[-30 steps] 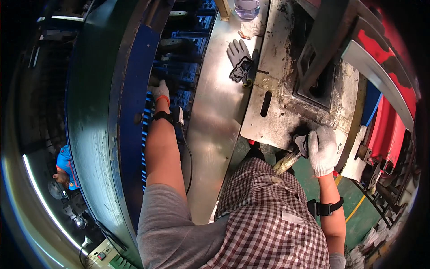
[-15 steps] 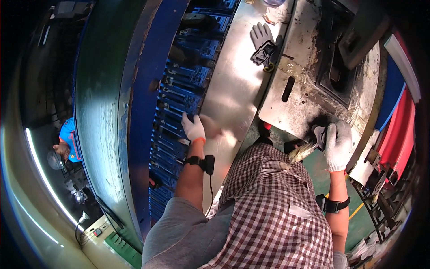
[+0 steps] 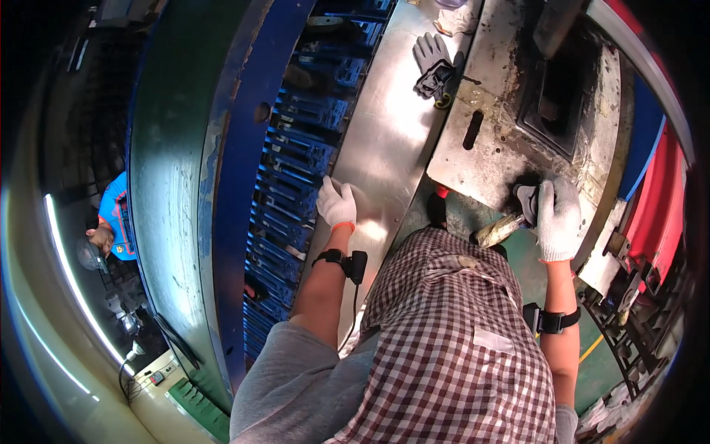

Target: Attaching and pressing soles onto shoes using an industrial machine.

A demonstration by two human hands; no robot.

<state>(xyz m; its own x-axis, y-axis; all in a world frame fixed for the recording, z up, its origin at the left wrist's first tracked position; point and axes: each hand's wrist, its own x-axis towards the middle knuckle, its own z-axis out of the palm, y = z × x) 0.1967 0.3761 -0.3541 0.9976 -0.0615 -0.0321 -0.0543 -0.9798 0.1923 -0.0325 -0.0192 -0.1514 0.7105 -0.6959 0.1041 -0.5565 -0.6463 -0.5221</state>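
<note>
My left hand, in a white knit glove with an orange cuff, is over the edge of the bare metal ledge, beside the blue slotted rack. Its fingers point forward, slightly apart, and no object shows in them. At the right, my right hand, also gloved in white, is closed against a dark rounded piece at the edge of the stained metal worktable. Its far fingers are hidden. From that piece a worn, pale wooden-looking handle sticks out toward my checked apron.
A grey glove with a black device lies on the ledge. A dark square opening is set into the worktable, under a metal arm. A blue beam runs along the rack. Another person is at far left.
My left hand has drawn back from the blue rack, rightward over the metal ledge. My right hand stays at the dark piece. The view has shifted slightly.
</note>
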